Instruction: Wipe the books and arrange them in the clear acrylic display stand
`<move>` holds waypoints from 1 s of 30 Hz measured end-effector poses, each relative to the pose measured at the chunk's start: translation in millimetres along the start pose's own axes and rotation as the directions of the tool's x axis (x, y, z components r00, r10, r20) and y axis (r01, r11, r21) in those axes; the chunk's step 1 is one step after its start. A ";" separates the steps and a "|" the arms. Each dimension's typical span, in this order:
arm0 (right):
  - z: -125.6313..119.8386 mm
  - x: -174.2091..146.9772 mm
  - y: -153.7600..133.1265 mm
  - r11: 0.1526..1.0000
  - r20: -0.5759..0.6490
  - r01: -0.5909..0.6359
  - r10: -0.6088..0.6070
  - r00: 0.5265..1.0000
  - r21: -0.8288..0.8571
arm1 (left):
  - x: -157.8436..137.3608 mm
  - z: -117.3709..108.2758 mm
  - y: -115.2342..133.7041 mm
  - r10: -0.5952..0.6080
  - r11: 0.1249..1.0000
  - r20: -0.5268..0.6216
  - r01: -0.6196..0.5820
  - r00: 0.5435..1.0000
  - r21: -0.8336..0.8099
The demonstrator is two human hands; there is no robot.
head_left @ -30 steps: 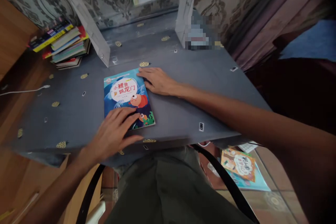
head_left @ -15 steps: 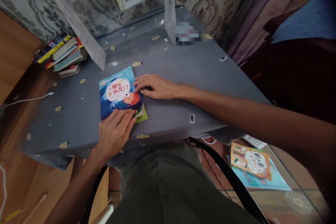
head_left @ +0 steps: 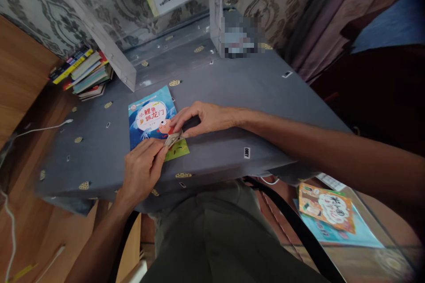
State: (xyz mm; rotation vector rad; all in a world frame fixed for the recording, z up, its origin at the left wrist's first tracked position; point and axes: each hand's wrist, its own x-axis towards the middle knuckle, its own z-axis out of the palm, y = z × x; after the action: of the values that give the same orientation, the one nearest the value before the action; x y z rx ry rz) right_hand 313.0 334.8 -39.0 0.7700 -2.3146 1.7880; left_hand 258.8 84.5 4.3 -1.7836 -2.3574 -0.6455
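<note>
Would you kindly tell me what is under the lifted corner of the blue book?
Under the lifted corner of the blue book, a green surface with dark marks shows; the rest is hidden by the layers above and the left hand.

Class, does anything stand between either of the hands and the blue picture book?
Nothing visible does: the left hand is on the blue picture book, and the right hand is at its curled lower-right corner.

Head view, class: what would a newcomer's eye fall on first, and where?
The blue picture book stands out first, on the grey tablecloth, with the left hand and right hand at its lifted lower-right corner. Next come the orange book at lower right, below the tablecloth, and the book stack in the picture's upper left.
</note>
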 end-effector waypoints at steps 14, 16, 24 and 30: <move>20.5 4.8 3.7 0.994 -0.111 0.078 -0.086 0.990 -0.078 | -0.5 -0.3 -0.8 -0.009 1.000 0.023 0.010 1.000 -0.024; 20.8 5.2 4.7 0.993 -0.123 0.090 -0.098 0.988 -0.070 | -0.7 -0.8 -0.2 -0.003 1.000 0.036 0.004 0.999 -0.007; 20.9 5.8 0.4 0.987 -0.082 0.082 -0.094 0.992 -0.138 | 5.8 5.2 8.2 -0.003 0.988 0.025 -0.001 1.000 0.156; 21.0 6.8 -1.3 0.994 -0.078 0.062 -0.070 0.995 -0.090 | 14.4 13.3 11.3 -0.069 0.995 -0.035 0.072 0.997 0.068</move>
State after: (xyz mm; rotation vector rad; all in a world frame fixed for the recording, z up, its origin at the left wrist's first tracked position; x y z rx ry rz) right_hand 312.2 312.9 -41.5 0.7373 -2.2714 1.6468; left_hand 267.2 105.0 0.1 -1.6561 -2.3998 -0.5894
